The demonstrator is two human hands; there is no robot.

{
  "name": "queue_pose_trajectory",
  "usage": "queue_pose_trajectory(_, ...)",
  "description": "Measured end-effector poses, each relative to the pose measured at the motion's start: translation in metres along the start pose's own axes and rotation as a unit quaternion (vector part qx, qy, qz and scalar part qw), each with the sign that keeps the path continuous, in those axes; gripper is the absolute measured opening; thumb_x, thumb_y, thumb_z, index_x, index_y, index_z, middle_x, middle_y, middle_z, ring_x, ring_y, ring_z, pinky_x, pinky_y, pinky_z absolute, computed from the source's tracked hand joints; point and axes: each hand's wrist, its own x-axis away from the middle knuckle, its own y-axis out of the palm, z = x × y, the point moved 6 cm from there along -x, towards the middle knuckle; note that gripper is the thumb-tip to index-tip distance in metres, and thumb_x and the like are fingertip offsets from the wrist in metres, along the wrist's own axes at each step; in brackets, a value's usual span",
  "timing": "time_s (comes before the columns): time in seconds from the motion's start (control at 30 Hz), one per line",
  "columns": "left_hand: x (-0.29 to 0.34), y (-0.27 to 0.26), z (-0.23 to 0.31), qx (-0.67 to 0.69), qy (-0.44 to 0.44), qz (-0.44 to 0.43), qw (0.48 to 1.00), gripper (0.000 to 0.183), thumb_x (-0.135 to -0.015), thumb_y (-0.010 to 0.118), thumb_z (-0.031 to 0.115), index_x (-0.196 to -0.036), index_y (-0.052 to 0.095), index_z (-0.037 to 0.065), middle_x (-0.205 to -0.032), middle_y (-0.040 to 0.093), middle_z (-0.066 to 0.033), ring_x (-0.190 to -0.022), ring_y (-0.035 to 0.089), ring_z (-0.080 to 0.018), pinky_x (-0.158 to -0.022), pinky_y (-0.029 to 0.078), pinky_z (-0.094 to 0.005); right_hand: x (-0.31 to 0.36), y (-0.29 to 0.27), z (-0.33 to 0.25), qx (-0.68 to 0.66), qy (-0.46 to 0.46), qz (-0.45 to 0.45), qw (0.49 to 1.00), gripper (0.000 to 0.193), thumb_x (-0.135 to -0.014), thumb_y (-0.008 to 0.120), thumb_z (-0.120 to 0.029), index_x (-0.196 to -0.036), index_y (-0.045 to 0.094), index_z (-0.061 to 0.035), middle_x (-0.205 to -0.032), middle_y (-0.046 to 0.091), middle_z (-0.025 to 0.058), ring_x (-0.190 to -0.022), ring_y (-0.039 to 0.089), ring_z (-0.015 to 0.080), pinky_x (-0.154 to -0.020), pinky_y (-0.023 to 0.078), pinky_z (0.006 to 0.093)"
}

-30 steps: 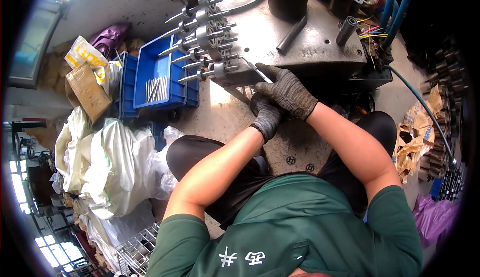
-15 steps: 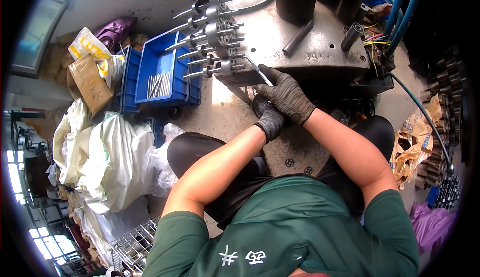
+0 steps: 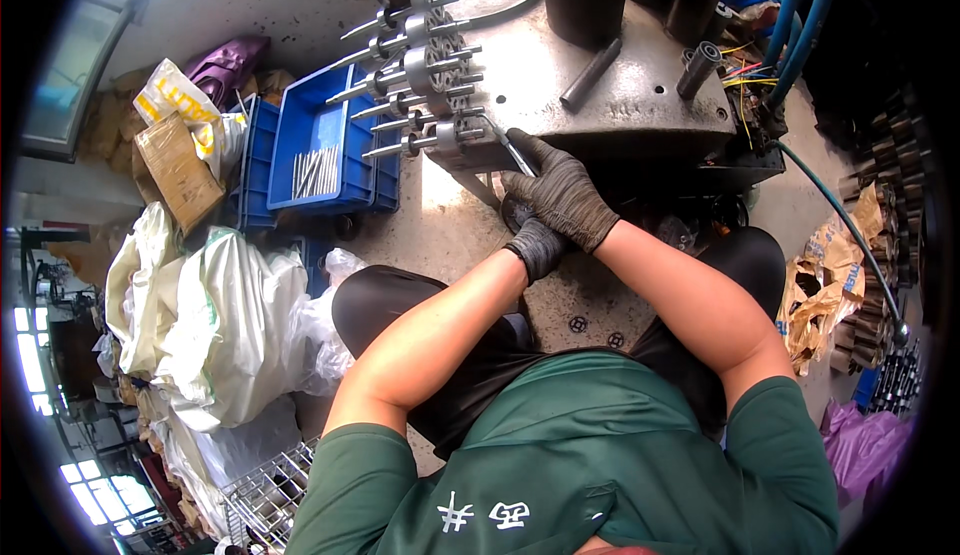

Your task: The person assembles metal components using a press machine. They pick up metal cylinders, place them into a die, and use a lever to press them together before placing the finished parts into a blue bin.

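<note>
My right hand [image 3: 563, 198], in a dark grey knitted glove, is closed around a thin silver rod-like tool [image 3: 513, 148] with a bent tip. That tip lies close to the front end of a row of metal rings [image 3: 440, 75], which have pointed rods through them, at the machine's left edge. Just below and partly beneath my right hand is my left hand [image 3: 539, 247], gloved too. Its fingers are hidden. Beside it shows a dark rounded thing [image 3: 514, 213], too covered to name.
The metal machine bed [image 3: 640, 105] carries a loose dark tube [image 3: 591, 75] and a short upright cylinder [image 3: 698, 70]. A blue crate [image 3: 282, 195] with thin rods [image 3: 317, 172] stands left. White sacks [image 3: 235, 325] lie below it; torn brown paper [image 3: 830, 290] and stacked metal parts are at right.
My right hand and the tool have shifted slightly left. My left hand stays low beneath it, and the whole view has moved a little.
</note>
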Motion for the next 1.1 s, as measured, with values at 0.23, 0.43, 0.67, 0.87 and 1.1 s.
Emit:
queue_pose_trajectory(0.23,0.035,0.062,0.0,-0.137,-0.076,0.031,0.987,0.025,-0.109,0.043,0.02,-0.13,0.055,0.011,-0.118,0.061,-0.0063,-0.112,0.056,-0.017,-0.097,0.047,-0.0334,0.017,0.01,-0.017,-0.375,0.168,-0.14,0.901,0.081,-0.094,0.071,-0.021,-0.162,0.027,-0.0062,-0.093,0.066,0.0076,-0.068,0.062,0.013,-0.059,0.054,0.0251)
queue_pose_trajectory(0.43,0.092,0.168,0.041,-0.241,-0.071,0.05,0.967,0.016,-0.104,0.054,0.017,-0.114,0.063,0.01,-0.096,0.064,-0.0063,-0.089,0.061,-0.0183,-0.078,0.052,-0.0335,0.03,-0.028,-0.038,-0.206,0.069,-0.038,0.975,0.081,-0.094,0.071,-0.024,-0.159,0.03,0.0006,-0.1,0.065,0.0074,-0.07,0.06,0.0121,-0.056,0.052,0.0255)
queue_pose_trajectory(0.67,0.112,0.199,0.073,-0.156,-0.054,0.026,0.986,0.017,-0.094,0.069,0.006,-0.111,0.067,0.009,-0.087,0.067,-0.005,-0.073,0.062,-0.0147,-0.062,0.051,-0.0247,0.057,-0.097,-0.028,-0.139,0.035,-0.013,0.99,0.064,-0.091,0.075,-0.017,-0.146,0.049,0.0002,-0.095,0.063,0.0029,-0.078,0.062,0.009,-0.068,0.053,0.024)
queue_pose_trajectory(0.87,0.118,0.213,0.078,-0.176,-0.035,-0.008,0.984,0.023,-0.098,0.07,0.012,-0.119,0.063,0.007,-0.096,0.067,-0.005,-0.076,0.061,-0.0141,-0.063,0.051,-0.0252,0.074,-0.112,-0.013,-0.024,0.021,-0.025,0.999,0.063,-0.088,0.077,-0.017,-0.143,0.052,0.0012,-0.105,0.067,0.0069,-0.093,0.063,0.0133,-0.084,0.054,0.0292)
queue_pose_trajectory(1.1,0.127,0.223,0.07,-0.214,-0.019,0.022,0.976,0.021,-0.1,0.067,0.013,-0.119,0.063,0.006,-0.096,0.066,-0.0057,-0.077,0.063,-0.0145,-0.066,0.054,-0.0262,0.082,-0.123,-0.013,0.162,-0.145,0.025,0.976,0.068,-0.08,0.078,-0.018,-0.142,0.055,-0.0037,-0.123,0.066,0.0159,-0.111,0.066,0.0302,-0.099,0.052,0.041)
